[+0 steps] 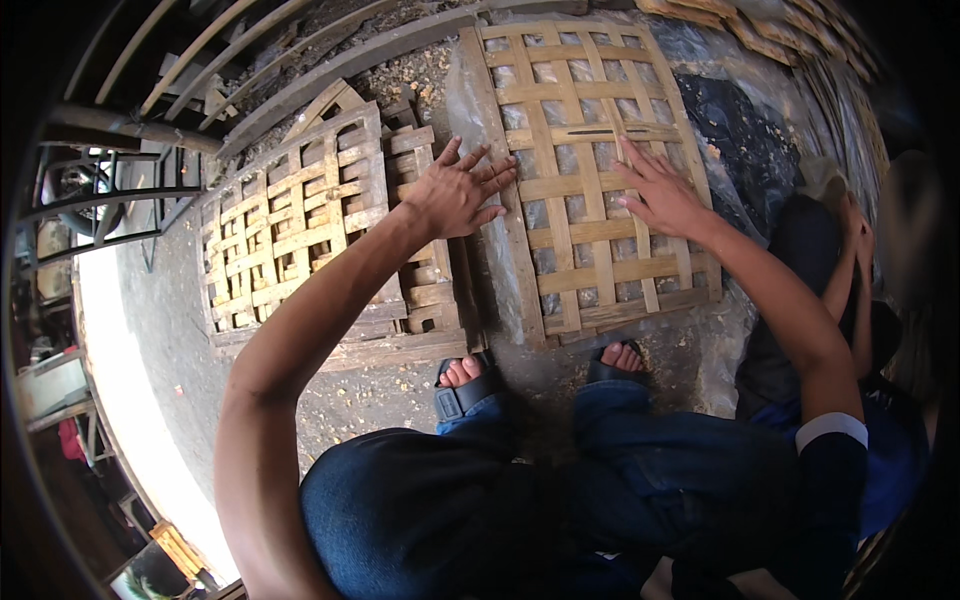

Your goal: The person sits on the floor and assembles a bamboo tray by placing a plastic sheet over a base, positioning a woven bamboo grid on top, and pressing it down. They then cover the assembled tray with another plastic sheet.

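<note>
A woven bamboo rack [567,187], a lattice of flat strips in a wooden frame, lies in front of my feet on plastic sheeting. At its left frame bar is my left hand [458,192], fingers spread, the fingertips reaching onto the bar. My right hand [660,190] is spread over the right half of the lattice, its fingertips on or just above the strips. Neither hand grips anything. Near the right fingertips a dark narrow line crosses one strip; I cannot tell whether it is a gap or a sliver.
Stacked lattice racks [300,215] lie on the left. Another person [835,270] sits close on my right, arms forward. More racks [790,30] are piled at the far right. A wooden beam [370,55] runs along the back, and a dark metal frame [120,190] stands far left.
</note>
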`<state>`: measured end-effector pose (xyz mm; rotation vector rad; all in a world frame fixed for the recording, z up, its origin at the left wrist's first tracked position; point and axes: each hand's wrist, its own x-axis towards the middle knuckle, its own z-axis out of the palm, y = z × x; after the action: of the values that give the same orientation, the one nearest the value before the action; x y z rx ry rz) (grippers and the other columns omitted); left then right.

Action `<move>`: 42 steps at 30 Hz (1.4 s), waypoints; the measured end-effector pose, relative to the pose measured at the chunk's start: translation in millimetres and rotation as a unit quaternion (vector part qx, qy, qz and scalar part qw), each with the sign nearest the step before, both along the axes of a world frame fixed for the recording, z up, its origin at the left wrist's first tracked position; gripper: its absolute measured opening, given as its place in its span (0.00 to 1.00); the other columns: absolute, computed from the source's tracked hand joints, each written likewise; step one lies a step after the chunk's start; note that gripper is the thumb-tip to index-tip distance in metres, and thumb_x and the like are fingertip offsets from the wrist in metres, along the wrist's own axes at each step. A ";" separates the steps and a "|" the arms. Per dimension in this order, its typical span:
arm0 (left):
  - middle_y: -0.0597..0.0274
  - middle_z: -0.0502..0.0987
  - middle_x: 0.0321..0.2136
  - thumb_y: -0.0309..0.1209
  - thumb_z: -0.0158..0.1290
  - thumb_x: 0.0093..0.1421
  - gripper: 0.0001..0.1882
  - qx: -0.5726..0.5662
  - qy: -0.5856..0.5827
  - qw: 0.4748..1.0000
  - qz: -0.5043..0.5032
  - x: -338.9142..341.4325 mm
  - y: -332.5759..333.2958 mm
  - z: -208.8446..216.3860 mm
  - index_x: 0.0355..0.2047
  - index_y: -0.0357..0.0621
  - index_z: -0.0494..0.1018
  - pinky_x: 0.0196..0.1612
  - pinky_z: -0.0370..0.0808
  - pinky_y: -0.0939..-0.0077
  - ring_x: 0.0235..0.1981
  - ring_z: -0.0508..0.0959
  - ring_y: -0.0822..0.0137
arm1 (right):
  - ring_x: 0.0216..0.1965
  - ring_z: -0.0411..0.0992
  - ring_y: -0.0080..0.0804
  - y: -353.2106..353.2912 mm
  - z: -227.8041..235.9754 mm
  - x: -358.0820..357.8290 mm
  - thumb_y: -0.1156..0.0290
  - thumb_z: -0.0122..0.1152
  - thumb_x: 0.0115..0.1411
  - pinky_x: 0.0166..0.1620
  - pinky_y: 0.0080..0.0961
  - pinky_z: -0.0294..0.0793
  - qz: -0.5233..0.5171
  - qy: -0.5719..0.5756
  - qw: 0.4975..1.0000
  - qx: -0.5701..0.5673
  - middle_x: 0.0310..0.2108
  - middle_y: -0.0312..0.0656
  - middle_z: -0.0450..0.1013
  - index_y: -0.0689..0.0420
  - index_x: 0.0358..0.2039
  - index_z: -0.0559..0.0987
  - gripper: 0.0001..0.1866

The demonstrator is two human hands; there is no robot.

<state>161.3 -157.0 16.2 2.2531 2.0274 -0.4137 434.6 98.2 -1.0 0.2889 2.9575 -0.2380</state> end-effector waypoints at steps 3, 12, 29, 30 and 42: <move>0.66 0.56 0.72 0.58 0.30 0.72 0.34 0.019 0.023 0.998 0.056 -10.8 4.2 0.5 0.72 0.56 0.53 0.75 0.42 0.48 0.74 0.52 0.56 | 0.73 0.51 0.50 -1.0 4.0 -4.1 0.58 0.54 0.68 0.72 0.51 0.49 0.005 -0.011 1.000 -0.022 0.76 0.49 0.41 0.56 0.67 0.66 0.29; 0.64 0.56 0.72 0.52 0.37 0.72 0.31 0.043 -0.041 0.998 -0.001 -0.9 -1.0 -7.6 0.71 0.55 0.58 0.75 0.45 0.48 0.74 0.52 0.57 | 0.71 0.53 0.52 6.3 3.3 -8.9 0.59 0.61 0.63 0.70 0.52 0.55 0.014 0.001 0.999 -0.037 0.75 0.51 0.41 0.62 0.59 0.71 0.28; 0.63 0.55 0.72 0.59 0.30 0.72 0.35 0.060 0.138 0.971 0.186 -41.3 39.0 11.0 0.71 0.53 0.56 0.74 0.43 0.44 0.73 0.53 0.54 | 0.72 0.49 0.60 8.9 2.7 -3.2 0.72 0.60 0.56 0.69 0.45 0.61 0.035 0.016 0.993 -0.110 0.76 0.53 0.38 0.65 0.56 0.70 0.26; 0.62 0.55 0.72 0.59 0.30 0.72 0.36 0.081 0.120 0.974 0.173 -52.7 38.8 15.4 0.71 0.53 0.57 0.74 0.44 0.44 0.74 0.51 0.52 | 0.72 0.49 0.60 7.9 3.7 -4.3 0.72 0.60 0.56 0.69 0.46 0.61 0.033 0.014 0.994 -0.108 0.76 0.53 0.38 0.65 0.56 0.70 0.26; 0.68 0.50 0.74 0.64 0.29 0.70 0.38 0.062 0.037 0.997 0.027 -27.7 33.0 -13.6 0.73 0.61 0.52 0.74 0.43 0.42 0.74 0.51 0.57 | 0.72 0.49 0.58 9.8 -2.6 -2.6 0.74 0.60 0.55 0.69 0.46 0.60 0.041 0.045 0.992 -0.115 0.75 0.52 0.40 0.64 0.54 0.71 0.25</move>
<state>133.6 -124.0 2.6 2.2784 2.2017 -0.3821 432.0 108.0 -3.6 0.1302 2.9817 -0.5887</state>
